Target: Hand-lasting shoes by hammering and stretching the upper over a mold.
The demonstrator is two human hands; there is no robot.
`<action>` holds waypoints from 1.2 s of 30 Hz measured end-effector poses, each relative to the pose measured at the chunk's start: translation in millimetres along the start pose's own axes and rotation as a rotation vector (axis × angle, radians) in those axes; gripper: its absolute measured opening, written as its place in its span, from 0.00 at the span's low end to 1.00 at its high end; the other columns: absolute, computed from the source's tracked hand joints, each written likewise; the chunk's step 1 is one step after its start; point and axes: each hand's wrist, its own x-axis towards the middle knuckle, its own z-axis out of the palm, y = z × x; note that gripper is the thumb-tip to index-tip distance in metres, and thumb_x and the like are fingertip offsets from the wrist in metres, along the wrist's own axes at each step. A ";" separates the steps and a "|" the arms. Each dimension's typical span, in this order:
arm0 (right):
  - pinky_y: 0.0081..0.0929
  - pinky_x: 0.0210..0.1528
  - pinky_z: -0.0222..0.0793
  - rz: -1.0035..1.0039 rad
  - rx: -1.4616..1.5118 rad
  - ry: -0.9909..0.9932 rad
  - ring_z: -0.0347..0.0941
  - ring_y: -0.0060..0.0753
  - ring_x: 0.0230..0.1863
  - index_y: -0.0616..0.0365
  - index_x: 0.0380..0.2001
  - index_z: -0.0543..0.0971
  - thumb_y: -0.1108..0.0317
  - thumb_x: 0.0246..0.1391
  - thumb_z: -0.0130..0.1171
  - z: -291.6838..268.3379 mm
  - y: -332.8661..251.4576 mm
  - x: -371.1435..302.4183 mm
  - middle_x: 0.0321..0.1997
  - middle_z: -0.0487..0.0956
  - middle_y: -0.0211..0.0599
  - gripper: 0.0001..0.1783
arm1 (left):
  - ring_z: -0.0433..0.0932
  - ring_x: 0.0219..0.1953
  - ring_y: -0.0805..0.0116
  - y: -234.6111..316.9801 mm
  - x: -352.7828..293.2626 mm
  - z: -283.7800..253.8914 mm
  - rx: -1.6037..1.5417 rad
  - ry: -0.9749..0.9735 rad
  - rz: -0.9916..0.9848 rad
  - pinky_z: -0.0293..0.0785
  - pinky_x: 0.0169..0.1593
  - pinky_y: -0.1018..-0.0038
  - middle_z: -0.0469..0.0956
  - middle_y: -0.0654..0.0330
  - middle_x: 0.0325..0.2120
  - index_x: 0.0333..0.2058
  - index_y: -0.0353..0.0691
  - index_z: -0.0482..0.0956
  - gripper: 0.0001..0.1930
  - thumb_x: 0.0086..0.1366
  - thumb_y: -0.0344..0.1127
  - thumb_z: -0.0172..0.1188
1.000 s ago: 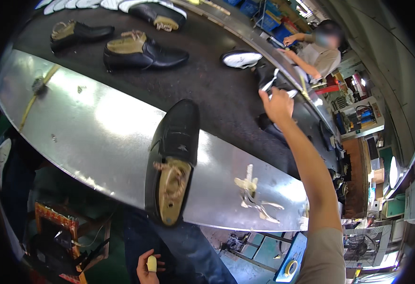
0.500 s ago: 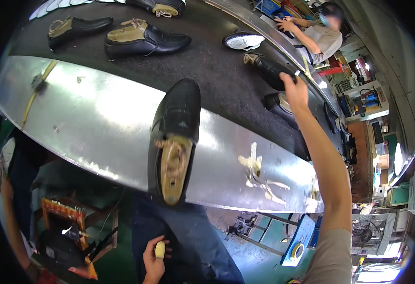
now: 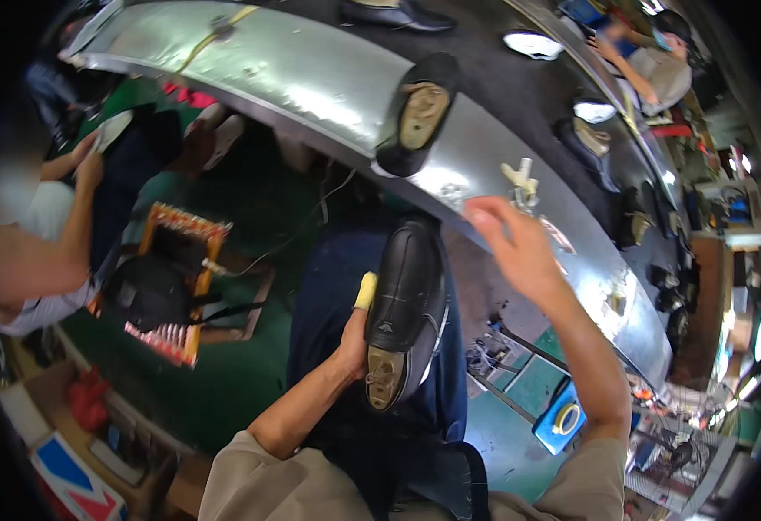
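Observation:
Above my lap, my left hand (image 3: 359, 334) grips a black leather shoe (image 3: 408, 291) by its left side. The shoe has its toe pointing away from me, and a tan last shows in its opening near me. A yellow cover sits on a finger of this hand. My right hand (image 3: 515, 243), slightly blurred, hovers by the near edge of the metal bench with its fingers stretched out and nothing seen in them. Just left of that hand, a second black shoe (image 3: 418, 115) lies across the metal ledge (image 3: 311, 74).
Other shoes (image 3: 589, 143) lie on the dark belt beyond the ledge. Cream scraps (image 3: 519, 181) sit on the metal. A seated co-worker (image 3: 50, 217) holds a pale shoe piece at left; another person (image 3: 654, 65) works at the far right. A blue board (image 3: 559, 417) carries a tape roll.
My right hand has come back from a shoe on the far belt to the near bench edge. My left hand, without a shoe before, now holds one over my lap. The view has shifted.

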 end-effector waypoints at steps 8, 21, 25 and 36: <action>0.43 0.63 0.66 -0.033 -0.604 0.341 0.71 0.54 0.62 0.54 0.60 0.77 0.56 0.65 0.61 -30.3 150.4 -53.3 0.65 0.73 0.46 0.24 | 0.80 0.55 0.63 6.0 -22.4 -24.9 0.545 -0.058 0.585 0.77 0.59 0.65 0.79 0.56 0.57 0.63 0.40 0.73 0.41 0.76 0.70 0.28; 0.23 0.38 0.72 0.387 0.432 0.069 0.72 0.19 0.33 0.58 0.50 0.79 0.58 0.55 0.76 65.6 40.2 -101.1 0.37 0.81 0.30 0.25 | 0.69 0.66 0.56 12.1 38.4 -14.6 1.157 0.169 0.743 0.60 0.70 0.68 0.71 0.47 0.61 0.70 0.40 0.60 0.31 0.70 0.28 0.52; 0.21 0.35 0.70 0.209 0.428 0.156 0.75 0.17 0.33 0.58 0.49 0.79 0.66 0.57 0.72 91.6 34.0 -84.6 0.39 0.83 0.29 0.19 | 0.66 0.70 0.48 26.2 21.8 13.2 1.581 -0.027 0.853 0.59 0.73 0.64 0.66 0.44 0.68 0.69 0.37 0.63 0.28 0.72 0.30 0.51; 0.27 0.38 0.77 0.403 0.672 -0.025 0.84 0.27 0.42 0.61 0.51 0.76 0.61 0.72 0.55 70.2 18.6 -105.2 0.43 0.86 0.40 0.15 | 0.70 0.66 0.64 29.5 7.9 21.3 1.383 0.002 0.753 0.68 0.65 0.69 0.71 0.56 0.64 0.64 0.38 0.71 0.23 0.73 0.33 0.59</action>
